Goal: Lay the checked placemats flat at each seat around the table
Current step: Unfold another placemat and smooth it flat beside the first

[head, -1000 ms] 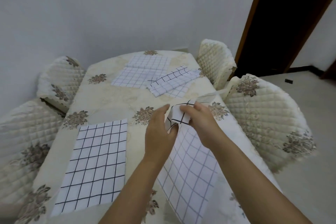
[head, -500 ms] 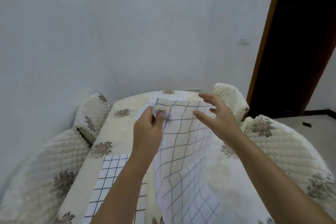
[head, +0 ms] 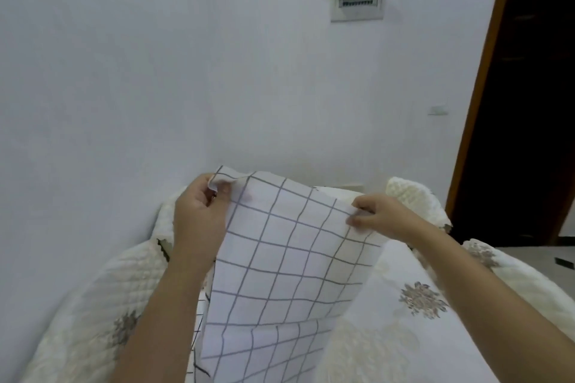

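The left hand (head: 199, 211) pinches the top left corner of a checked placemat (head: 289, 258) between thumb and curled fingers. The right hand (head: 382, 216) pinches the top right corner the same way, so the cloth hangs spread between them, lifted above the table (head: 389, 274) and tilted toward the camera. It is opened out across its width, with the grid of grey lines plain to see. Lower down a fold line crosses it and the bottom part bends back (whether that edge touches the tablecloth cannot be told). By this showing the mat in hand is unfolded but not yet laid: it has to come down, be set square at a seat and be smoothed flat. Just beside the left forearm a sliver of a second placemat (head: 197, 333) with darker lines lies on the table, which suggests at least one seat is served already, though too little shows to say it is flat. Quilted chair covers stand round the table: one at the left (head: 102, 289), one at the far right corner (head: 410, 196) and one at the right edge (head: 513, 274). The held cloth and the raised view hide most of the tabletop, so how many seats remain cannot be counted here.
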A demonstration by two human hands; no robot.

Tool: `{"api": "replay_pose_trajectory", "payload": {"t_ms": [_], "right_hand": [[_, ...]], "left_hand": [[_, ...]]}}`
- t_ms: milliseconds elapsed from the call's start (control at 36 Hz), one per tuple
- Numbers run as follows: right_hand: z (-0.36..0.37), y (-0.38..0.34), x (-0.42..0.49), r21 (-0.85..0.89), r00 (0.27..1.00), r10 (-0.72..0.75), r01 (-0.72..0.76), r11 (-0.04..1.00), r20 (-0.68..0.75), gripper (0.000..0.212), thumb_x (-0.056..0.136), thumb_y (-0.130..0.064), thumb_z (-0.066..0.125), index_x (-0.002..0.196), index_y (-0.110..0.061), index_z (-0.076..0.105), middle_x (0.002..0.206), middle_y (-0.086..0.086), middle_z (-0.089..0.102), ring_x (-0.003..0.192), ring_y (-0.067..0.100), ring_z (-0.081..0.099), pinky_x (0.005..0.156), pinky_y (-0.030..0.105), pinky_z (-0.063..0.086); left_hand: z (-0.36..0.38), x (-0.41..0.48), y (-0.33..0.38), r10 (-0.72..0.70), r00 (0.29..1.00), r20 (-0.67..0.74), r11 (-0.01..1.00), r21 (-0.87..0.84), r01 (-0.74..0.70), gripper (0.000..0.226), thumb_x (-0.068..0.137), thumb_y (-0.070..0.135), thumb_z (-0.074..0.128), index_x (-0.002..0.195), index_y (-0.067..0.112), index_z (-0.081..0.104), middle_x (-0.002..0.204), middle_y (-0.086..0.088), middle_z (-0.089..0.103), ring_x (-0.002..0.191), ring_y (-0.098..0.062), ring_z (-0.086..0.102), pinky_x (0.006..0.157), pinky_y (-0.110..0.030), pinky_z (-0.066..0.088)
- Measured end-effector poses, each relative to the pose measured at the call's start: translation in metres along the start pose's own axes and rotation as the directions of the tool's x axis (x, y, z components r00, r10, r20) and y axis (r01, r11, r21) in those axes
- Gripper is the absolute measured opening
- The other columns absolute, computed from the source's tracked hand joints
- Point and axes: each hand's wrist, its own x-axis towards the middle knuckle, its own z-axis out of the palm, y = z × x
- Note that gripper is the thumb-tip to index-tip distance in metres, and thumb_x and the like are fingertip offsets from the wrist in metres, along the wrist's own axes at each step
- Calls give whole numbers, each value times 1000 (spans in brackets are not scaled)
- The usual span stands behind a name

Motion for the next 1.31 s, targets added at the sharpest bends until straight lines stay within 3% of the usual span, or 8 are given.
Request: {"api": "replay_pose_trajectory", "payload": {"t_ms": [139, 278, 444, 556, 694, 861, 1139, 1306], "right_hand": [[-16, -15, 1, 33, 994, -36, 40, 999, -105, 25, 85, -17, 66, 62, -21, 55, 53, -10, 49, 47, -3, 46, 46, 7, 33], [-40, -39, -4, 72, 982, -90, 103, 992, -168, 10, 85, -18, 65, 76, -13, 63, 57, -4, 54, 53, 6, 50, 47, 4, 36], [-66, -57, -15, 40, 973, -91, 102, 994, -212, 13, 85, -24, 65, 79, -13, 67, 61, -1, 56, 57, 9, 48, 57, 19, 38], [-78, -57, -23, -19, 978, -77, 75, 997, -196, 20, 83, -29, 67, 84, -8, 69, 70, 10, 60, 67, 16, 49, 63, 27, 37], [-86, -54, -32, -118, 990, -36, 20, 993, -135, 17, 82, -32, 68, 75, -17, 65, 69, 7, 59, 64, 16, 49, 57, 25, 36], [-94, -46, -37, -155, 994, 22, -38, 987, -104, 21, 81, -35, 67, 80, -15, 68, 81, 12, 64, 71, 18, 52, 68, 30, 40], [-105, -32, -41, -186, 990, 46, -71, 980, -135, 16, 81, -36, 67, 72, -24, 64, 73, 2, 60, 66, 13, 50, 58, 25, 37], [-96, -21, -26, -215, 978, 11, -56, 975, -208, 21, 85, -29, 64, 88, -9, 68, 85, 9, 64, 79, 20, 55, 61, 25, 38]], "left_hand": [[-29, 19, -3, -18, 1000, 22, 1000, 23, 17, 20, 89, 10, 59, 74, 23, 62, 71, -6, 62, 71, -19, 54, 68, -33, 42], [-43, 32, -2, -26, 999, 47, 999, 36, 24, 19, 88, 13, 61, 71, 23, 62, 57, 15, 65, 54, -2, 55, 61, -28, 44], [-43, 29, -1, -26, 997, 72, 998, 66, 21, 30, 91, 15, 57, 62, 21, 54, 47, 15, 55, 46, 0, 45, 51, -16, 38], [-42, 25, -2, -61, 993, 106, 998, 22, 59, 24, 92, 17, 56, 69, 20, 59, 69, -10, 57, 69, -22, 49, 68, -39, 41], [-32, 22, -3, -96, 985, 146, 995, 32, 93, 21, 93, 15, 54, 74, 20, 61, 56, 12, 65, 52, -1, 55, 51, -15, 45], [-18, 20, -3, -161, 967, 197, 987, 8, 162, 18, 92, 13, 54, 79, 21, 64, 61, 10, 66, 60, -9, 58, 53, -20, 45], [-2, 17, -10, -424, 819, 387, 884, -21, 467, 14, 92, 13, 53, 84, 15, 64, 53, 9, 67, 43, -1, 59, 36, -10, 41], [9, 17, -31, -556, 707, 437, 790, 12, 613, 15, 93, 11, 51, 83, 11, 63, 52, 6, 66, 40, -4, 57, 36, -13, 44]]}}
